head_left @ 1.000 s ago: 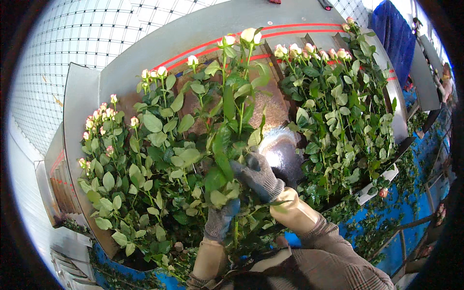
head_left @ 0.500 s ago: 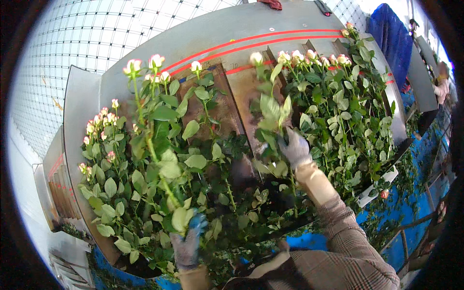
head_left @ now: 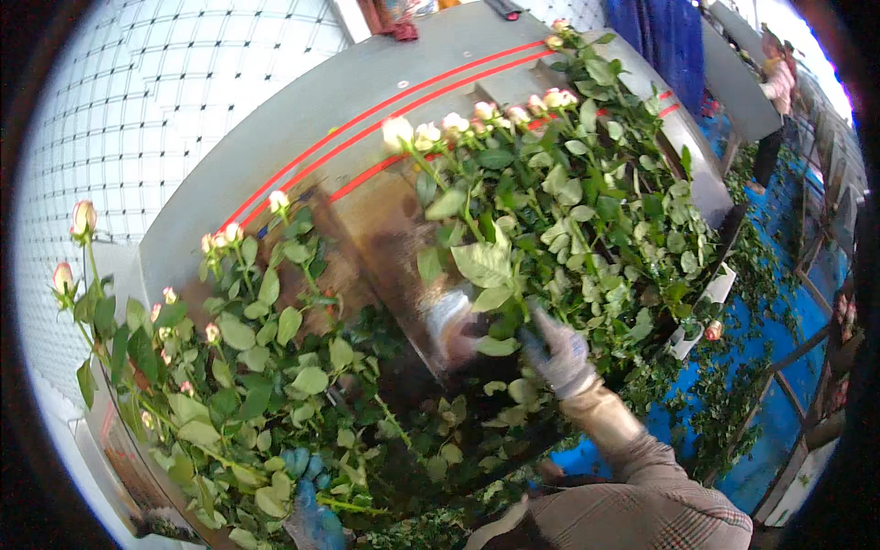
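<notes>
My left hand [head_left: 313, 502], in a grey glove with blue fingers, is closed around rose stems at the lower left. Two pink-edged cream roses [head_left: 83, 218] lean out to the far left on long leafy stems, and a bare stem end sticks out to the right of the hand. My right hand [head_left: 561, 356], in a pale grey glove, is closed on the leafy stem of a white rose [head_left: 398, 135] lying at the left edge of the right-hand row. Leaves hide part of both grips. More pink-tipped roses [head_left: 486, 111] lie in that row, heads near red lines.
A grey metal sorting table [head_left: 302, 119] with red lines and brown dividers [head_left: 371, 257] carries the roses. A smaller group of roses [head_left: 229, 236] lies left of the divider. Blue sheeting [head_left: 742, 449] strewn with leaves covers the right-hand floor. Another person [head_left: 777, 87] stands far right.
My left hand has moved left and down, and its roses have swung from upright to the far left. My right hand's rose has come to lie against the right-hand row. The view has shifted.
</notes>
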Available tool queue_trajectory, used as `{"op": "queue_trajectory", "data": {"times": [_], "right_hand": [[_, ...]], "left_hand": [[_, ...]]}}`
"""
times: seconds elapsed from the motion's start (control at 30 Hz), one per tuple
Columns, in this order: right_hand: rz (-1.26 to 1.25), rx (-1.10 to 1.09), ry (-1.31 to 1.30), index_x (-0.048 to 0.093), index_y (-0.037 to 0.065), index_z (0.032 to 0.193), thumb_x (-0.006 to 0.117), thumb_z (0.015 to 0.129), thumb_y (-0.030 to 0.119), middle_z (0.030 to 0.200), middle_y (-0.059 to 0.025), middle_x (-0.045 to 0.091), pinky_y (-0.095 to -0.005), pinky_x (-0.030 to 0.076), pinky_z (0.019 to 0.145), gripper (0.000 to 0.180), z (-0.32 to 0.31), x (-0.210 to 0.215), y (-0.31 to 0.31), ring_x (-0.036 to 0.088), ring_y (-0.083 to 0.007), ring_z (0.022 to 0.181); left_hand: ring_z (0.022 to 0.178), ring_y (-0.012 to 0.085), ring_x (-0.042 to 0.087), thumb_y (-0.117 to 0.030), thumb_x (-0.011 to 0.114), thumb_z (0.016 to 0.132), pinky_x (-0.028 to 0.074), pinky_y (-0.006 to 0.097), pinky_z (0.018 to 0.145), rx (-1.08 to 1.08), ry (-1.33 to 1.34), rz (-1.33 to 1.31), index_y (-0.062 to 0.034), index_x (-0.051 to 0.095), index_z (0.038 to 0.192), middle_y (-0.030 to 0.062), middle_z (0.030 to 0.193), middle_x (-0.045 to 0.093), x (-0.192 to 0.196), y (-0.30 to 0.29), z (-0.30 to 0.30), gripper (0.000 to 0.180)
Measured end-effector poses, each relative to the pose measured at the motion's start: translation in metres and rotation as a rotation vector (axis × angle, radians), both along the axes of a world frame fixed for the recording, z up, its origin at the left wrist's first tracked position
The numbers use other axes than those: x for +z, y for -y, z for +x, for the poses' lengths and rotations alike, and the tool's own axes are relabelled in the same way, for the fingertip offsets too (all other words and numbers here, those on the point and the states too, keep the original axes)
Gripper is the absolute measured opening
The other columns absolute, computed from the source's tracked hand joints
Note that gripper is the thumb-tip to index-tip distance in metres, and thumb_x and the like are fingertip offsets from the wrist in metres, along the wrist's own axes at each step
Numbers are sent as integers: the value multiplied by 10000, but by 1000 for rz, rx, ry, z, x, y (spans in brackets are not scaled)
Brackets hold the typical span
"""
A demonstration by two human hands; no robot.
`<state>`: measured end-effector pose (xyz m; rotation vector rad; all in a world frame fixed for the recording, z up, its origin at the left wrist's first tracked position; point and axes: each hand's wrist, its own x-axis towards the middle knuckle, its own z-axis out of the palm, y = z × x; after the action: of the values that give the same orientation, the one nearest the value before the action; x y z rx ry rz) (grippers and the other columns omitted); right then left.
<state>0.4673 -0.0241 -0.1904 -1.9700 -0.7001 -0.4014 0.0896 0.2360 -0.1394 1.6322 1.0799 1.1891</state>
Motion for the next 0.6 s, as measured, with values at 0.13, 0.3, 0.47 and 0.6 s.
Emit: {"op": "queue_trajectory", "data": {"times": [0.13,0.3,0.47,0.6], "right_hand": [[-68,-188,251,416,133,1418,681,788,112,840,-182,632,-437,504,635,683,91,29,81,615,-372,721],[-624,-439,47,214,181,1508,696,768,164,1070,-142,621,-429,514,784,883,213,-49,158,618,-352,939],[-732,-372,57,272,104,1476,682,752,142,1254,-180,552,-420,508,825,833,256,-126,176,614,-371,976],[-602,-394,0,407,31,1394,676,785,115,1211,-185,588,-407,510,838,671,130,-24,153,610,-396,980]], "left_hand": [[1188,310,502,-138,607,919,493,446,869,14,-62,2,-41,376,1395,180,1361,452,13,1,21,538],[1155,313,532,-127,597,921,514,432,822,21,-92,5,-28,388,1378,186,1342,473,24,6,33,512],[1121,316,563,-115,588,924,535,417,775,40,-99,13,-16,400,1360,192,1322,494,27,16,32,486],[1094,318,587,-106,580,925,551,406,738,71,-85,28,-6,410,1347,197,1307,510,34,34,15,465]]}}
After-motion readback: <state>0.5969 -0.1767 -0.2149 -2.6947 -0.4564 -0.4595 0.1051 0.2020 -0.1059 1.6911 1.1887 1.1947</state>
